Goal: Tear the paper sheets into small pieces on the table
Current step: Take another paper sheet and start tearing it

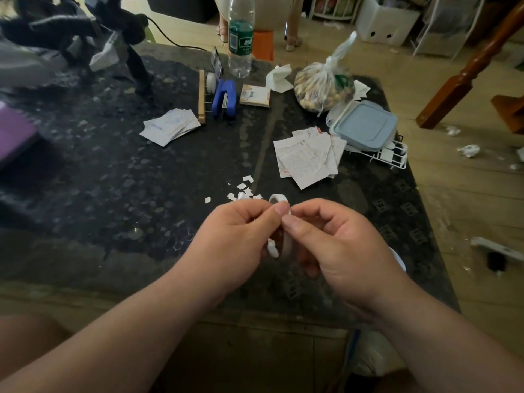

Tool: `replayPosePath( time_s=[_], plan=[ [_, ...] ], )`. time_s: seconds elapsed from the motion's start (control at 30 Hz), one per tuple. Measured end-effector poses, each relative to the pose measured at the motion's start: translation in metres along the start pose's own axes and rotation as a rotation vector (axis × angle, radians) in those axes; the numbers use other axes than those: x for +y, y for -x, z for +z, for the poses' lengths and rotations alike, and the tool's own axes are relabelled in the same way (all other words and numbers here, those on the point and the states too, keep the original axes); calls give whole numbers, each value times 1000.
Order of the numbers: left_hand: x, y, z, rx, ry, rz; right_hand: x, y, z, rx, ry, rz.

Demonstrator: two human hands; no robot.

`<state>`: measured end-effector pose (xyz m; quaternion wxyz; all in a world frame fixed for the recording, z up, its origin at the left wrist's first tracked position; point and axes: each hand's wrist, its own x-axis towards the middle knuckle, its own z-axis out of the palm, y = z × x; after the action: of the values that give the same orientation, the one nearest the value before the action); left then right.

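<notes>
Head view: where is the paper strip [287, 243]?
— Above the near half of the bench [113, 180], held between both hands. Its long axis runs from 12 o'clock to 6 o'clock. The top end curls over into a loop above the fingertips, and the lower end hangs down between the palms.

And each grip?
— The left hand [238, 231] pinches the strip near its top between thumb and forefinger. The right hand [334, 242] pinches it just beside that, thumb tip against thumb tip. Both grips are closed on the paper.

Anything torn already?
— Small pieces [244, 190] lie scattered on the bench just beyond the hands, toward 11 o'clock.

More paper?
— A fanned stack of printed sheets [307, 157] lies at 1 o'clock. A paler stack [170, 126] lies at 11 o'clock, well apart from the first.

Farther out?
— A lidded tub [365, 126] touches the far edge of the printed sheets and sits on a white wire rack [392, 157]. A knotted bag of nuts [320, 86] sits behind it. At 12 o'clock stand a clear bottle [241, 38], a blue stapler [224, 99] and a small notepad [254, 95].
</notes>
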<state>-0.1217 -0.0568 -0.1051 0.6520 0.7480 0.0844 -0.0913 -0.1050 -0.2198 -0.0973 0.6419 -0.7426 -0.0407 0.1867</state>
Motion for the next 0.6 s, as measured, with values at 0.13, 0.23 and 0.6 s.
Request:
replayPosePath(
  time_s=[0.13, 0.23, 0.6],
  plan=[
    [5, 1, -11, -58, 122, -58, 0, -3, 7, -5, -200, 82],
    [3, -4, -25, 79, -30, -36, -1, -6, 1, 31, 113, -91],
    [-4, -1, -27, -30, 522, -70, -16, -18, -13, -79, 373, -399]
  ],
)
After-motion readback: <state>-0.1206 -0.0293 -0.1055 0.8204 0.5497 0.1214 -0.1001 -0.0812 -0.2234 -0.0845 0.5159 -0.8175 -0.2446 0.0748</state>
